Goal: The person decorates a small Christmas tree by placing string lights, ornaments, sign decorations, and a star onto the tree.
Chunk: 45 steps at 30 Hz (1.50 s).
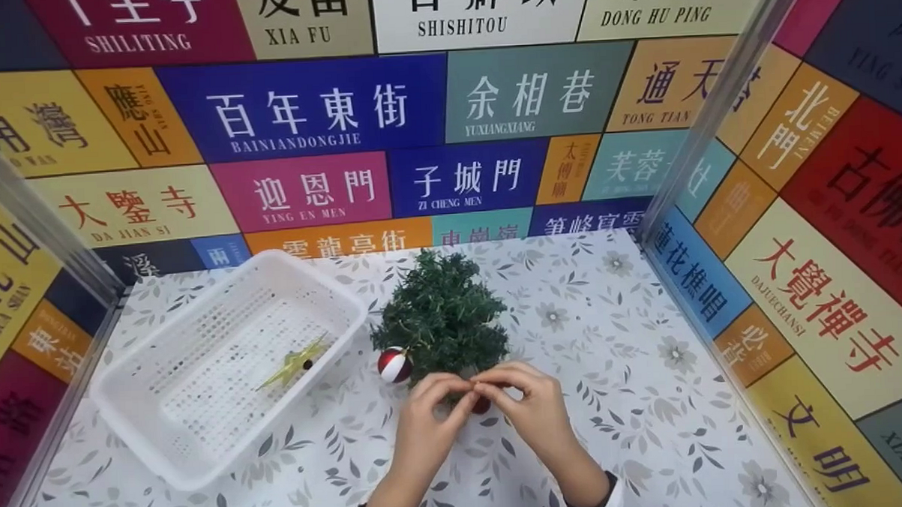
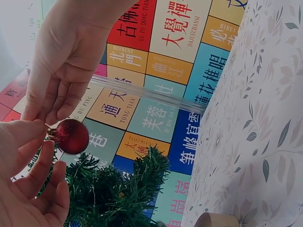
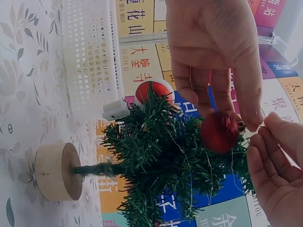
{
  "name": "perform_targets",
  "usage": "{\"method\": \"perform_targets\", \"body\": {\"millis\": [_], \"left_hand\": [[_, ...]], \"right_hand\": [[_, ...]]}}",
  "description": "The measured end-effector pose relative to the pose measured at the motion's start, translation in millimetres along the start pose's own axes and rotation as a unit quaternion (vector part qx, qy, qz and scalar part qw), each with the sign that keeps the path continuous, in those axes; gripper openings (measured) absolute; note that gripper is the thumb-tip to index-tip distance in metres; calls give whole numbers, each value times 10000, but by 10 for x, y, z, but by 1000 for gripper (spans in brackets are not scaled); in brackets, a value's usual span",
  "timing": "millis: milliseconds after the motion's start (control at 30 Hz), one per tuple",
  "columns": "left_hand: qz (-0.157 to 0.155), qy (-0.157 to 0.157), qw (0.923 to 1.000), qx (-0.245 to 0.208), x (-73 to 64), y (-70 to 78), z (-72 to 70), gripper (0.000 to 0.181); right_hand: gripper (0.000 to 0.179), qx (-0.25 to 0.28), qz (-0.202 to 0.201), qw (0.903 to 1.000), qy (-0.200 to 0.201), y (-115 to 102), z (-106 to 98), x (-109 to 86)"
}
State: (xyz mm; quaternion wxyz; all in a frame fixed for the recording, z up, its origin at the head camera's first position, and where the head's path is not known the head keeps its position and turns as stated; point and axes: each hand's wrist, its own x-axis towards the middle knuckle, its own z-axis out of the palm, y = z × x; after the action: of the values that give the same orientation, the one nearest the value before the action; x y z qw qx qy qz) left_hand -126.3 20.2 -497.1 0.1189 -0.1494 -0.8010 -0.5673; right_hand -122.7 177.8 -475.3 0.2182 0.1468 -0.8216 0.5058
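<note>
A small artificial Christmas tree (image 1: pixel 441 306) stands on the table, its round wooden base (image 3: pixel 59 171) visible in the right wrist view. In front of its branches hangs a glossy red Christmas ball (image 2: pixel 71 136) with a gold cap. My left hand (image 1: pixel 430 415) and right hand (image 1: pixel 530 401) meet right above the ball, thumbs and fingertips together. Both pinch the thin hanging string at its cap; the string itself is mostly hidden by fingertips. On the tree's left side hangs a red-and-white ball (image 1: pixel 395 366). Fine wire (image 3: pixel 189 165) runs across the branches.
A white perforated plastic basket (image 1: pixel 154 444) stands left of the tree. Inside lies a gold star-shaped ornament (image 1: pixel 290 368) beside a small dark round piece (image 1: pixel 308 364). Printed wall panels (image 1: pixel 303 108) enclose the back and sides of the floral-patterned table (image 1: pixel 622 427).
</note>
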Motion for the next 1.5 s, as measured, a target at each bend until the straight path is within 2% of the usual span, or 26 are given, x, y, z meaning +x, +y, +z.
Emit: {"method": "perform_targets", "body": {"millis": [100, 233, 300, 433, 600, 667, 800, 933, 1067, 1133, 1200, 1367, 1433, 1500], "left_hand": [[-198, 17, 9998, -23, -4, -6, 2, 9], [-609, 105, 9981, -15, -11, -23, -4, 8], [-718, 246, 9971, 92, 1, -44, -4, 9], [-658, 706, 9944, 426, 78, -100, 1, 8], [-378, 1221, 9855, 1115, 187, -163, 17, 6], [-138, 1356, 9803, 1430, 219, -180, 26, 7], [503, 1661, 9622, 2100, 280, -215, 56, 7], [1144, 2061, 9325, 2736, 323, -241, 68, 11], [1409, 2419, 9012, 3308, 346, -258, 57, 15], [1419, 2506, 8926, 3470, 352, -267, 48, 17], [1376, 2522, 8926, 3474, 356, -281, 41, 17], [1179, 2428, 9176, 2917, 359, -348, 27, 14], [1114, 2403, 9254, 2709, 360, -374, 20, 13], [1062, 2368, 9301, 2599, 364, -393, 12, 12]], "right_hand": [[9, -48, -57, 10000, 28, 12, -12, 3], [12, -252, -394, 9988, 144, 70, -4, 21], [14, -403, -556, 9975, 192, 122, 21, 48], [14, -651, -626, 9957, 227, 246, 108, 147], [9, -974, -756, 9922, 176, 371, 249, 271], [9, -1134, -924, 9889, 244, 401, 302, 305], [10, -1322, -1132, 9836, 483, 430, 392, 349], [10, -1419, -1158, 9813, 591, 434, 462, 375], [10, -1547, -1232, 9776, 713, 431, 519, 384], [11, -1602, -1332, 9748, 795, 431, 546, 381], [12, -1632, -1456, 9719, 866, 434, 570, 380], [15, -1638, -1672, 9677, 937, 405, 623, 380], [15, -1649, -1656, 9678, 934, 384, 643, 377], [15, -1687, -1600, 9679, 951, 364, 666, 376]]}}
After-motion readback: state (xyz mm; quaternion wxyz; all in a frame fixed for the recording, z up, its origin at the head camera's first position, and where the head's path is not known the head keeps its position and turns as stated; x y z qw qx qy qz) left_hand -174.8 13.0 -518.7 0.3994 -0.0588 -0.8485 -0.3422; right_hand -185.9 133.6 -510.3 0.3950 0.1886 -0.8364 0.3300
